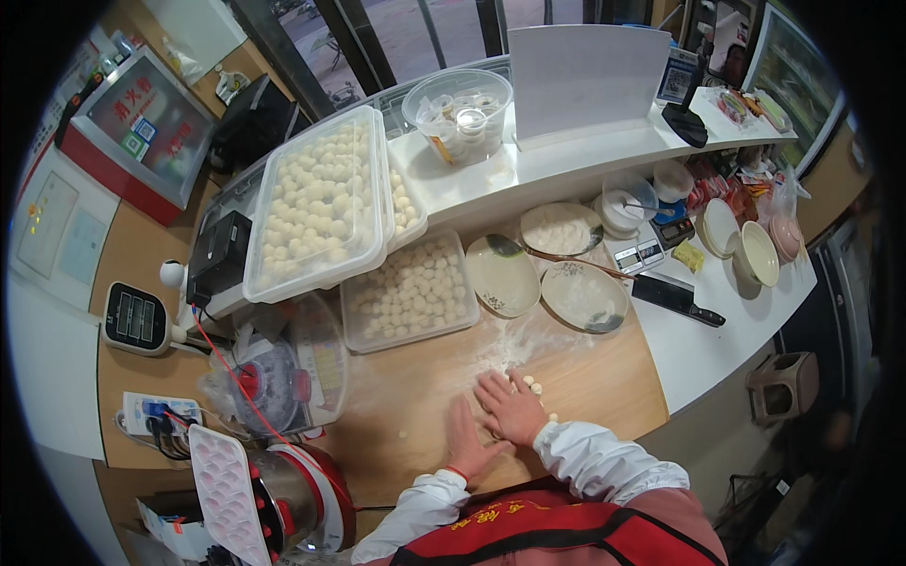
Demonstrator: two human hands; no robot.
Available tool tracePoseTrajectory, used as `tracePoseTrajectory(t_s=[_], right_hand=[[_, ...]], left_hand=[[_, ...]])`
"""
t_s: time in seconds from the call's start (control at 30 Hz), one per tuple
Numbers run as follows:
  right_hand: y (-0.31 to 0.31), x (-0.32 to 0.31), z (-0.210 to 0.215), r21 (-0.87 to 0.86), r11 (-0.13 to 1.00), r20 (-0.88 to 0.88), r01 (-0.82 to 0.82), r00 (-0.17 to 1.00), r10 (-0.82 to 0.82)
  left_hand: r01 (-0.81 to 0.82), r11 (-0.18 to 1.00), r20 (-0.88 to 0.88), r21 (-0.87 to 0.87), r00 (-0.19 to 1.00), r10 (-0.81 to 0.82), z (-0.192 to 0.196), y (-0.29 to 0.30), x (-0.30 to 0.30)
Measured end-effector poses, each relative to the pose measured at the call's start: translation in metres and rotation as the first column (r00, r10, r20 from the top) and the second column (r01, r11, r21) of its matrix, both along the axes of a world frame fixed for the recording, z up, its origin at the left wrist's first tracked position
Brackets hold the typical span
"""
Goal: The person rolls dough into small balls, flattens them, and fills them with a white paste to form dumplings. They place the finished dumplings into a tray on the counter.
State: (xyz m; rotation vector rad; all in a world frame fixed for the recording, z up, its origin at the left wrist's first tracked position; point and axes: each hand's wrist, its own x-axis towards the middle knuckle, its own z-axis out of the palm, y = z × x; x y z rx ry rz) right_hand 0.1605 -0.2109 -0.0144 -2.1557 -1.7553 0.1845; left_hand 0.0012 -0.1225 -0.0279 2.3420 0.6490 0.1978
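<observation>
Floured board [585, 377], dough balls [535, 386] (trays [411, 292] behind)

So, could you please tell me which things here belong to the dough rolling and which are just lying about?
In use:
- left hand
- right hand
- small dough balls
- floured wooden board
- open tray of dough balls

Lying about:
- cleaver
- three plates
- small scale
- power strip

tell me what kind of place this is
Probably a small food shop's prep counter: clear plastic trays of white dough balls, a floured wooden board, and a black-handled cleaver.
</observation>
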Motion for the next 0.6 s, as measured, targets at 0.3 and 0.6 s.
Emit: tracePoseTrajectory(t_s=[0.3, 0.6], right_hand=[[-0.011, 0.038, 0.004, 0.041, 0.981, -0.011, 0.19, 0.982, -0.19], [-0.055, 0.021, 0.009, -0.078, 0.997, 0.011, -0.03, 0.999, 0.031]], left_hand=[[0.129, 0.988, -0.212, 0.079, 0.971, -0.11, 0.007, -0.012, 0.002], [0.164, 0.983, -0.283, 0.079, 0.95, -0.136, 0.011, -0.01, 0.002]])
